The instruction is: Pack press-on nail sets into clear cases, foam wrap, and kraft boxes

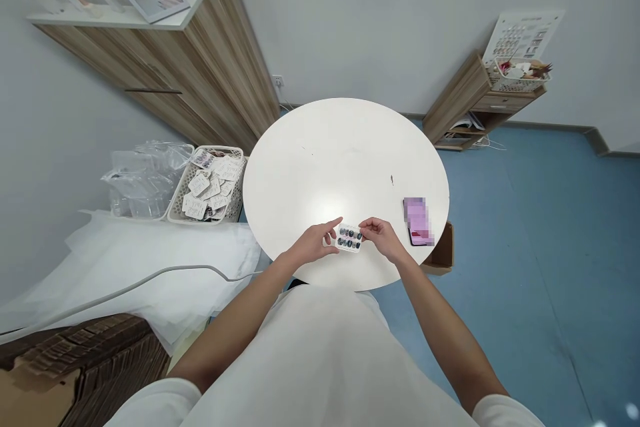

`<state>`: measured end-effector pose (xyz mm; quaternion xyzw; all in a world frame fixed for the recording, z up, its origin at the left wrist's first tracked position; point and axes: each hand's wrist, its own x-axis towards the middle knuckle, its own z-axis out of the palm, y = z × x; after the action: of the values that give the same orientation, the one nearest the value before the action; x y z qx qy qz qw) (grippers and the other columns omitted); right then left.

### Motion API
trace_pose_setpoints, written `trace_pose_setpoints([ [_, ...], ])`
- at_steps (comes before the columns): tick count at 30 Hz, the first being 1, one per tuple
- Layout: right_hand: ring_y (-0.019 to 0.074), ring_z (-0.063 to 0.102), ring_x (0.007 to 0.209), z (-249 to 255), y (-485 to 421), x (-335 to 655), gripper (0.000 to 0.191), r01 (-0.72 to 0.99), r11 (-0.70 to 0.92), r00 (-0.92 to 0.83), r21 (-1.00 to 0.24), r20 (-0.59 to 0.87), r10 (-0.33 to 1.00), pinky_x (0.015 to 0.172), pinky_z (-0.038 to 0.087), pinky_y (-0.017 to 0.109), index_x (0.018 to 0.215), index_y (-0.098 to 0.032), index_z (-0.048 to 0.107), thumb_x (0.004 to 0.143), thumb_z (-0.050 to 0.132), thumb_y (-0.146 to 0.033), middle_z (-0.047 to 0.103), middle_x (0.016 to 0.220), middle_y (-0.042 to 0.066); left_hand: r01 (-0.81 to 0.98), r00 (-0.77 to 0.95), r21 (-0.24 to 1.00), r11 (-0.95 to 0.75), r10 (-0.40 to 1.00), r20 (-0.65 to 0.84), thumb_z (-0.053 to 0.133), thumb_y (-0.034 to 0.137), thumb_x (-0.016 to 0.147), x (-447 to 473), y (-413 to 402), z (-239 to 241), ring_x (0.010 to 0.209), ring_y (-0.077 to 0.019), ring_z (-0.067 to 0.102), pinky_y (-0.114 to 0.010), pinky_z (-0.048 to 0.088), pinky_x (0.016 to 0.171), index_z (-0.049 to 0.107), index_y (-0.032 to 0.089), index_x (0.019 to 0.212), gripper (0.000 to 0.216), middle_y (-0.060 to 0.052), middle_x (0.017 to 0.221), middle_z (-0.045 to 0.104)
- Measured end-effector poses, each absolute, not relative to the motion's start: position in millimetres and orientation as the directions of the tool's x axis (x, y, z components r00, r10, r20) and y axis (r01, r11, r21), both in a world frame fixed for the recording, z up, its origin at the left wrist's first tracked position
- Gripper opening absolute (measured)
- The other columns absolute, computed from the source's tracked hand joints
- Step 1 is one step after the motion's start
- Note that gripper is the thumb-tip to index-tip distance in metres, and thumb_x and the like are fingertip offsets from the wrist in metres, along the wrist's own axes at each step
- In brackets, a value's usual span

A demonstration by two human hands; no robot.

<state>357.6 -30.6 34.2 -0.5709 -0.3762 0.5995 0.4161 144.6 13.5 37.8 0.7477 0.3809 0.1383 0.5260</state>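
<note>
A small clear card of dark press-on nails (349, 238) is held just above the near edge of the round white table (340, 160). My left hand (317, 240) pinches its left end, with the index finger stretched over the top. On the card's right end my right hand (381, 236) is closed with thumb and fingers. Both forearms reach in from below.
A phone (417, 221) lies on the table's right side. A white basket (207, 185) of similar nail cards stands left of the table, next to clear plastic bags (143, 177). Wooden cabinets stand at back left and back right. A cable crosses white sheets at left.
</note>
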Motion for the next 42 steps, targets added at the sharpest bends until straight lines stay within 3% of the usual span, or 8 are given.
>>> trace_pose_setpoints([
  [4, 0.0116, 0.055, 0.064, 30, -31, 359, 0.026, -0.031, -0.355, 0.009, -0.934, -0.356, 0.935, 0.066, 0.047, 0.031, 0.080, -0.016, 0.061, 0.067, 0.061, -0.039, 0.058, 0.070, 0.001, 0.464, 0.685, 0.864, -0.194, 0.697, -0.212, 0.064, 0.031, 0.065, 150, 13, 31, 0.069, -0.0118, 0.053, -0.027, 0.044, 0.070, 0.039, 0.026, 0.126, 0.066, 0.001, 0.081, 0.057],
  [7, 0.0130, 0.057, 0.072, 25, -41, 361, 0.032, -0.004, -0.346, 0.009, -0.938, -0.346, 0.938, 0.072, 0.047, 0.033, 0.094, -0.018, 0.059, 0.070, 0.058, -0.039, 0.059, 0.082, 0.003, 0.485, 0.679, 0.847, -0.217, 0.704, -0.209, 0.064, 0.033, 0.066, 151, 11, 27, 0.070, -0.0120, 0.052, -0.026, 0.043, 0.069, 0.038, 0.025, 0.126, 0.065, 0.001, 0.080, 0.057],
  [10, 0.0134, 0.058, 0.079, 21, -55, 364, 0.055, 0.122, -0.335, -0.083, -0.934, -0.346, 0.934, 0.078, 0.046, 0.034, 0.119, -0.025, 0.045, 0.067, 0.062, -0.033, 0.055, 0.098, 0.004, 0.498, 0.675, 0.835, -0.235, 0.709, -0.203, 0.062, 0.034, 0.068, 148, 10, 24, 0.069, -0.0118, 0.051, -0.026, 0.043, 0.067, 0.037, 0.026, 0.127, 0.065, 0.001, 0.078, 0.056],
  [13, 0.0119, 0.060, 0.077, 16, -62, 361, 0.076, 0.290, -0.297, -0.176, -0.910, -0.356, 0.918, 0.079, 0.046, 0.035, 0.131, -0.033, 0.025, 0.066, 0.063, -0.026, 0.051, 0.103, 0.003, 0.510, 0.660, 0.826, -0.241, 0.725, -0.196, 0.060, 0.033, 0.071, 143, 9, 22, 0.067, -0.0110, 0.050, -0.026, 0.043, 0.066, 0.034, 0.027, 0.129, 0.064, 0.002, 0.078, 0.055],
  [17, 0.0115, 0.059, 0.072, 11, -53, 348, 0.070, 0.409, -0.249, -0.179, -0.878, -0.345, 0.921, 0.074, 0.047, 0.033, 0.132, -0.035, 0.022, 0.072, 0.056, -0.023, 0.054, 0.089, -0.001, 0.527, 0.623, 0.819, -0.228, 0.759, -0.189, 0.056, 0.031, 0.074, 135, 7, 17, 0.066, -0.0107, 0.049, -0.026, 0.043, 0.067, 0.029, 0.028, 0.131, 0.063, 0.002, 0.079, 0.054],
  [24, 0.0117, 0.057, 0.070, 7, -30, 326, 0.063, 0.418, -0.184, -0.170, -0.889, -0.275, 0.946, 0.074, 0.046, 0.032, 0.129, -0.031, 0.030, 0.072, 0.055, -0.023, 0.057, 0.079, -0.003, 0.530, 0.537, 0.828, -0.185, 0.829, -0.159, 0.055, 0.029, 0.075, 117, 6, 9, 0.063, -0.0089, 0.049, -0.027, 0.044, 0.068, 0.018, 0.027, 0.135, 0.070, 0.001, 0.087, 0.054],
  [34, 0.0110, 0.050, 0.066, -7, 6, 269, 0.062, 0.408, -0.184, -0.127, -0.894, -0.255, 0.959, 0.068, 0.046, 0.030, 0.127, -0.028, 0.034, 0.070, 0.057, -0.023, 0.053, 0.080, -0.002, 0.537, 0.494, 0.823, -0.185, 0.860, -0.129, 0.051, 0.022, 0.077, 66, 36, -3, 0.065, -0.0101, 0.048, -0.029, 0.044, 0.070, 0.024, 0.027, 0.133, 0.062, 0.000, 0.086, 0.053],
  [42, 0.0105, 0.047, 0.064, -28, 68, 182, 0.063, 0.548, -0.145, -0.171, -0.824, -0.280, 0.945, 0.065, 0.045, 0.028, 0.130, -0.027, 0.031, 0.071, 0.053, -0.018, 0.051, 0.083, -0.001, 0.606, 0.368, 0.787, -0.112, 0.917, -0.152, 0.051, 0.017, 0.075, -9, 83, -27, 0.069, -0.0123, 0.049, -0.030, 0.044, 0.071, 0.030, 0.026, 0.131, 0.060, -0.001, 0.087, 0.048],
])
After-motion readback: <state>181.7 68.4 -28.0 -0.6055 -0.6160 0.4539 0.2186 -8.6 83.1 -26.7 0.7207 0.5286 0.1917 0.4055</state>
